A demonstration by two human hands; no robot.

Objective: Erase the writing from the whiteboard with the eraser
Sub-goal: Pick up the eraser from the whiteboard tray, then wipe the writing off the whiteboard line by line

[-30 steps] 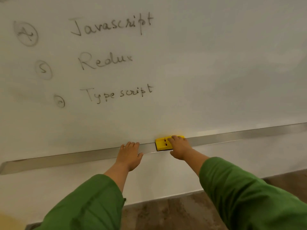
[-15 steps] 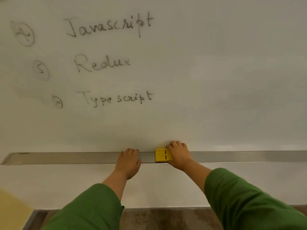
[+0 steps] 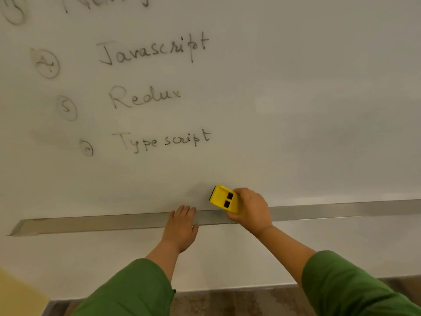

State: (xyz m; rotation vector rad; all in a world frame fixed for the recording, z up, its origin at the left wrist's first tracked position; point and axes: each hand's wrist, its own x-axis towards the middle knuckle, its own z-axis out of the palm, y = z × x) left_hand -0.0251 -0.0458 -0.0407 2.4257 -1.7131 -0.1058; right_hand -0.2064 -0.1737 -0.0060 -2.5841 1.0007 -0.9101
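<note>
The right hand (image 3: pixel 251 207) grips the yellow eraser (image 3: pixel 224 199), its fingers (image 3: pixel 241 192) curled over the eraser's upper right end and the thumb tucked under the lower edge. The eraser is tilted, its left end raised toward the whiteboard (image 3: pixel 296 99), and it sits just above the metal tray (image 3: pixel 114 222) that runs along the board's lower edge; whether its dark pad touches the board cannot be told. Two dark rectangular slots show on its yellow back.

The left hand (image 3: pixel 182 226) lies flat, fingers (image 3: pixel 185 210) straight and pressed together, their tips resting on the tray just left of the eraser, the palm against the wall below. Both arms wear green sleeves (image 3: pixel 127 290).

The writing is all up and to the left of the eraser, well apart from it. The nearest line reads "Typescript" (image 3: pixel 161 141) with a small circled mark (image 3: pixel 86 148) to its left. Above it is "Redux" (image 3: pixel 143 96) beside a circled "5" (image 3: pixel 66 107), then "Javascript" (image 3: pixel 152 51) beside another circled numeral (image 3: pixel 46 64). At the top edge a further line is cut off and blurred. A faint grey smudge lies left of the lowest circled mark. Below the wall a strip of brownish floor (image 3: pixel 227 302) shows, and a pale yellow surface (image 3: pixel 18 293) fills the lower left corner.
</note>
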